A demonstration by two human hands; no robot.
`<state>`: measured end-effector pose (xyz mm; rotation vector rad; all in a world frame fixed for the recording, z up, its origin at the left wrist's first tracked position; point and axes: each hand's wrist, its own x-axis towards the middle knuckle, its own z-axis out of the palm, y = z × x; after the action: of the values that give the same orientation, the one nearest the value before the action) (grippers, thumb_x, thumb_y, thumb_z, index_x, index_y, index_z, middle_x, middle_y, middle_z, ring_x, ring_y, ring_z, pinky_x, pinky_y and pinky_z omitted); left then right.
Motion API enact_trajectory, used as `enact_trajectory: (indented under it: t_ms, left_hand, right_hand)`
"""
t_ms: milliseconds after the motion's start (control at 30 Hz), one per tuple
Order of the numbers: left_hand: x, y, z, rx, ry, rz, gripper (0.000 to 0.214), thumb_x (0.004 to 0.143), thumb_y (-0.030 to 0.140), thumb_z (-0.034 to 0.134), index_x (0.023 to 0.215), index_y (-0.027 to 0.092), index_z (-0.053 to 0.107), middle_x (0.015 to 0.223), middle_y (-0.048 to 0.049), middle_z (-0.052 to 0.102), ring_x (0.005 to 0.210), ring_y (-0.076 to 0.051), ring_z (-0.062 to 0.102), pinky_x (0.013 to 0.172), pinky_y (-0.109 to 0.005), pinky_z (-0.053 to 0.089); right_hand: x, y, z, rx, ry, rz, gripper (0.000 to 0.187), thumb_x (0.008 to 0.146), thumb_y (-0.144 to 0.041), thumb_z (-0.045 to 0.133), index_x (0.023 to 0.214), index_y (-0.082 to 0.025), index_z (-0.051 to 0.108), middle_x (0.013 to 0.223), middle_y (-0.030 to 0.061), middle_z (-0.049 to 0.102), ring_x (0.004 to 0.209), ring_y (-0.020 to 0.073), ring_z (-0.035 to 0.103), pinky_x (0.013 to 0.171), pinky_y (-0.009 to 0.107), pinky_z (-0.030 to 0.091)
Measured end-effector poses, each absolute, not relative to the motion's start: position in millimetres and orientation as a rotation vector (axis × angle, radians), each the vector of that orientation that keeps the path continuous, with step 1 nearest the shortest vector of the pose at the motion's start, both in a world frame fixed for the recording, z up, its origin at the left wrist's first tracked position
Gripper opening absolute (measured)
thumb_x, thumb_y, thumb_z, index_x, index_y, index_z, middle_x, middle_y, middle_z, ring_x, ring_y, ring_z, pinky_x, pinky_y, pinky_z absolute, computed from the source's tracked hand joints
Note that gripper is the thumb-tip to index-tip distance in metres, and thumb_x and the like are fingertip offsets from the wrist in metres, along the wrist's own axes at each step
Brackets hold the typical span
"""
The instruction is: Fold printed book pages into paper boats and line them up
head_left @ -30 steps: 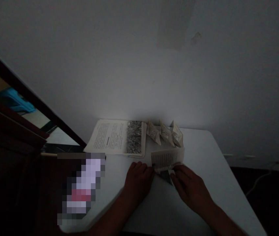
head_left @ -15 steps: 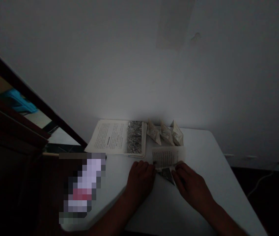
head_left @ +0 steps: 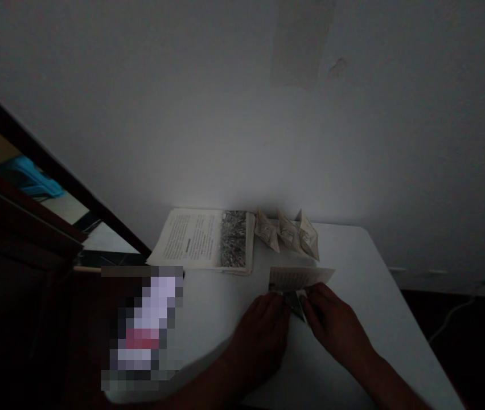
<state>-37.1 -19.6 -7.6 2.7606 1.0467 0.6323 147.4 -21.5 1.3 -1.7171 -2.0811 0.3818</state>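
A printed paper sheet (head_left: 298,277), partly folded, lies on the white table (head_left: 353,319) in front of me. My left hand (head_left: 263,330) presses its fingers on the sheet's near left part. My right hand (head_left: 332,324) pinches the folded dark corner of the same sheet at its near edge. Both hands have their fingers closed on the paper. Three folded paper shapes (head_left: 287,232) stand in a row just beyond it.
An open book (head_left: 206,239) lies at the table's far left, against the wall. A dark wooden frame (head_left: 33,228) runs along the left. A blurred patch (head_left: 144,324) covers something at the table's left edge. A cable (head_left: 451,313) lies on the floor at right.
The sheet's upright flap has been laid lower and flatter. My left hand has shifted right, closer to my right hand at the fold.
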Motion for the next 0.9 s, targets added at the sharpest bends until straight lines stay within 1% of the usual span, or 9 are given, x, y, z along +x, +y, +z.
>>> enact_trajectory:
  t_ms: [167,367,667,767,900]
  left_hand:
    - [-37.2,-18.7,-8.7,2.778,1.036,0.579,0.037,0.084,0.01,0.041,0.12,0.007,0.05,0.115,-0.0142,0.053,0.103,-0.026,0.049,0.094,-0.04,0.041]
    - [-36.9,-19.0,-7.6,2.786,1.047,0.519,0.039,0.084,0.012,0.041,0.122,0.007,0.049,0.115,-0.0143,0.054,0.107,-0.026,0.048,0.095,-0.039,0.04]
    - [-39.2,-22.2,-14.3,2.84,1.092,0.505,0.045,0.083,0.014,0.041,0.128,0.008,0.045,0.125,-0.0146,0.052,0.117,-0.028,0.045,0.097,-0.041,0.037]
    - [-40.1,-23.0,-15.2,2.864,1.108,0.504,0.046,0.084,0.014,0.038,0.129,0.008,0.044,0.128,-0.0157,0.05,0.119,-0.029,0.044,0.097,-0.042,0.037]
    - [-40.0,-23.2,-14.4,2.871,1.118,0.505,0.046,0.084,0.014,0.038,0.128,0.008,0.044,0.127,-0.0159,0.051,0.117,-0.028,0.046,0.096,-0.042,0.038]
  right_hand:
    - [147.5,-20.9,1.2,-1.76,-2.057,0.393,0.031,0.092,-0.031,0.038,0.069,-0.018,0.055,0.079,0.0056,0.053,0.072,0.0178,0.057,0.066,0.029,0.045]
    - [146.9,-18.8,2.5,-1.807,-2.036,0.416,0.035,0.092,-0.032,0.038,0.065,-0.018,0.056,0.075,0.0048,0.052,0.069,0.0175,0.057,0.065,0.03,0.044]
    - [143.2,-17.0,5.9,-1.866,-2.037,0.413,0.038,0.093,-0.031,0.036,0.07,-0.017,0.063,0.082,0.0063,0.052,0.07,0.0163,0.058,0.073,0.03,0.047]
    - [143.2,-16.4,4.9,-1.873,-2.057,0.396,0.036,0.092,-0.029,0.036,0.071,-0.017,0.063,0.081,0.0062,0.052,0.071,0.0164,0.058,0.073,0.03,0.047]
    - [143.3,-16.2,4.6,-1.879,-2.062,0.389,0.036,0.092,-0.028,0.036,0.071,-0.017,0.062,0.08,0.0058,0.052,0.069,0.0162,0.058,0.071,0.029,0.047]
